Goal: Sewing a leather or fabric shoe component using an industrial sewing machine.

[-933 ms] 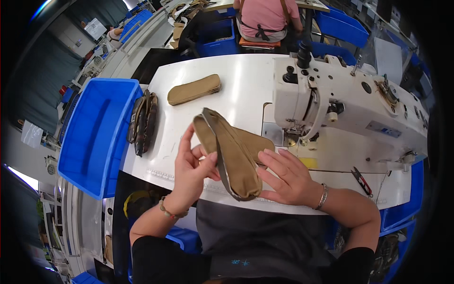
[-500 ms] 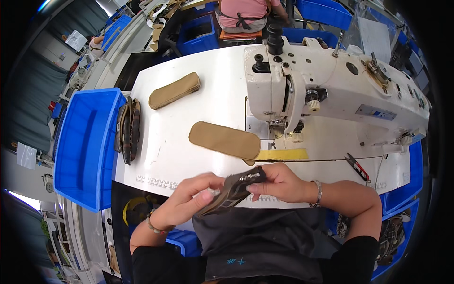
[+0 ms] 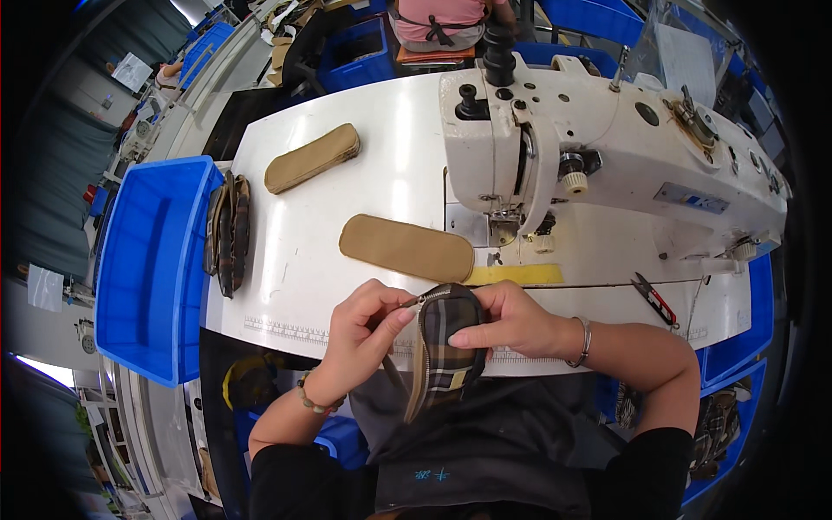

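Note:
Between my hands, over the table's front edge, is a plaid zippered pouch (image 3: 444, 334) in dark brown and grey, a zipper running along its left side. My left hand (image 3: 364, 334) pinches the zipper end at the pouch's upper left. My right hand (image 3: 511, 325) grips the right side, thumb lying across the plaid face and the other fingers hidden behind. Just beyond, a long tan rounded piece (image 3: 407, 247) lies flat on the white table. Farther left sits a small stack of similar tan pieces (image 3: 312, 159).
A white sewing machine (image 3: 598, 147) stands on the right, with a yellow strip (image 3: 516, 275) beside its needle plate. Red-and-black thread snips (image 3: 654, 299) lie near the right edge. Plaid pouches (image 3: 228, 234) hang beside a blue bin (image 3: 156, 269) at left. Another person (image 3: 440, 22) sits beyond.
The pouch has turned from edge-on to show its plaid face and zipper. My left hand has moved up to pinch the zipper end; my right hand still holds the other side.

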A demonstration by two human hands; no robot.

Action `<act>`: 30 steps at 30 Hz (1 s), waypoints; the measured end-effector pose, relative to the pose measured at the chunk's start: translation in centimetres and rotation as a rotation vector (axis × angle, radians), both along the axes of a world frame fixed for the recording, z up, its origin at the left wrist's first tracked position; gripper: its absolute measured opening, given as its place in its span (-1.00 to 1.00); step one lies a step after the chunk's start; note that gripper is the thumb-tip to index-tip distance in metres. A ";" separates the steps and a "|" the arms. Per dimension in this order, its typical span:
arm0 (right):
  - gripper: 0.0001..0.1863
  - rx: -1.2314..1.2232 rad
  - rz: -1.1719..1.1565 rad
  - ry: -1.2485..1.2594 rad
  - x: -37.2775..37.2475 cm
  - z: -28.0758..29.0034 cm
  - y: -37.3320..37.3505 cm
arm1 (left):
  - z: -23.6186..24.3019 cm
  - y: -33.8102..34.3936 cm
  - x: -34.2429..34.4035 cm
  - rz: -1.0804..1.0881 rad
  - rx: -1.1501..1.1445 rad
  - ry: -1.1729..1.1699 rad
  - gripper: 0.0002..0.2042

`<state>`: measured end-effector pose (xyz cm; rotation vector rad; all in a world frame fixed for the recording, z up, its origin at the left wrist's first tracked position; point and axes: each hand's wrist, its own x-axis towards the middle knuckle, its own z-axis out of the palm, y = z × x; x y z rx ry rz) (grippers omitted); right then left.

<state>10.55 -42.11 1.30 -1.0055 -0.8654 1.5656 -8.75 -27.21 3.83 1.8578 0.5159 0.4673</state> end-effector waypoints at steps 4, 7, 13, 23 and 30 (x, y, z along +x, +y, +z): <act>-0.67 -0.008 0.033 0.004 0.1 0.6 0.0 | -0.5 0.0 -0.2 0.025 0.274 -0.031 -0.95; -0.69 -0.037 0.027 0.056 0.2 0.9 0.1 | -0.2 0.1 -0.4 -0.103 0.297 0.048 -0.90; -0.80 0.022 0.208 -0.189 0.4 0.3 0.2 | -0.9 -0.6 0.2 -0.147 -0.497 -0.057 -0.74; -0.81 0.001 -0.044 -0.150 -0.5 0.5 0.1 | -0.4 -1.8 0.6 -0.093 -0.243 0.071 -0.53; -0.78 -0.046 -0.083 -0.112 -0.3 -0.1 -0.2 | -2.7 -3.0 -0.4 0.067 -0.235 0.066 -0.75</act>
